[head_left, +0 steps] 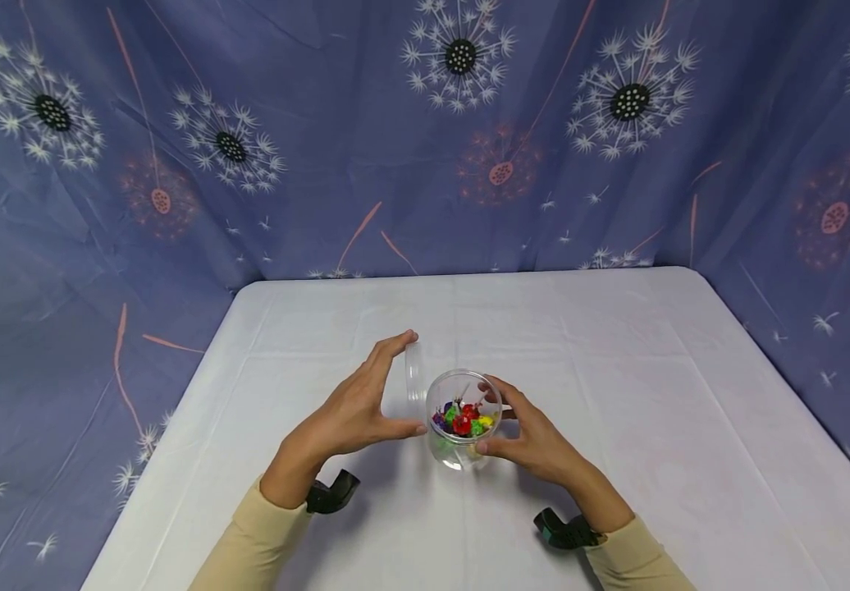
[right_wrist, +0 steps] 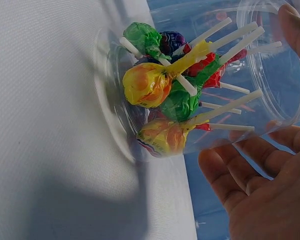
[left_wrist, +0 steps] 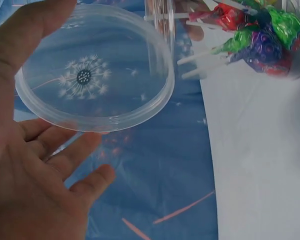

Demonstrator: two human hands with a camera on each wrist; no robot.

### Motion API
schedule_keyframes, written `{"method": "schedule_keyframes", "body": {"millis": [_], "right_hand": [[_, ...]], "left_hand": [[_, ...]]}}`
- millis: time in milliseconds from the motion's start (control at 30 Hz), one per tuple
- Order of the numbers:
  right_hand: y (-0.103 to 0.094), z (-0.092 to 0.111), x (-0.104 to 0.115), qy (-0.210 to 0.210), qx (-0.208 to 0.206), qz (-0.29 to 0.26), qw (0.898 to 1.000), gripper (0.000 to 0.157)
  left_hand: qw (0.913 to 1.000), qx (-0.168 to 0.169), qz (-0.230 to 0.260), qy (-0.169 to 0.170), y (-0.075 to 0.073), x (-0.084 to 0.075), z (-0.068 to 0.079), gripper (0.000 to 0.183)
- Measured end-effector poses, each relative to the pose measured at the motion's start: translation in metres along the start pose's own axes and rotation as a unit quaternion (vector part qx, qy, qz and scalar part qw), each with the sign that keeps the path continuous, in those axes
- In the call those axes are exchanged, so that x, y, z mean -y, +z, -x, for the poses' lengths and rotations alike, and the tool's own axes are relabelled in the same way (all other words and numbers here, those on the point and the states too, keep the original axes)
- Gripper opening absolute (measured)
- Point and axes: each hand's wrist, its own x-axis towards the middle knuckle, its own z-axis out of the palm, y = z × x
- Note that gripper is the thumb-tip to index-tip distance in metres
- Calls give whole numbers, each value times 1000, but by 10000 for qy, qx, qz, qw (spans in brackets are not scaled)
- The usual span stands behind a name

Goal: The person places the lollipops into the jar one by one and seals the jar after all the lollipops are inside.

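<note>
A clear plastic jar [head_left: 445, 456] stands on the table with several lollipops [head_left: 462, 423] inside. Their wrappers are red, green, yellow and purple, and white sticks point up toward the open mouth in the right wrist view. My right hand [head_left: 539, 439] grips the jar from its right side, thumb in front and fingers around the back. To the left of the jar's mouth, my left hand [head_left: 354, 410] holds a clear round lid [left_wrist: 165, 92] by its rim, between thumb and fingers. The lid stands on edge, apart from the jar's opening in the head view.
A white cloth [head_left: 617, 345] covers the table. Behind it and at both sides hangs a blue curtain [head_left: 366, 148] with a dandelion print. Black straps with camera mounts [head_left: 332, 492] sit at both wrists, below the beige sleeves.
</note>
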Motion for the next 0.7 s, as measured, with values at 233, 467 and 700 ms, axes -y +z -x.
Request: {"method": "schedule_keyframes", "body": {"millis": [233,467,700], "right_hand": [[0,-1,-2,-19,22,-8,10000,86],[-1,-1,-2,-166,17,13,9999,86],[-2,0,-4,-125,40,52,9999,86]], "left_hand": [[9979,67,553,322,10,0,-13,106],[9940,279,936,501,24,-2,-26,105],[9933,369,864,674,37,-3,-34,106]]}}
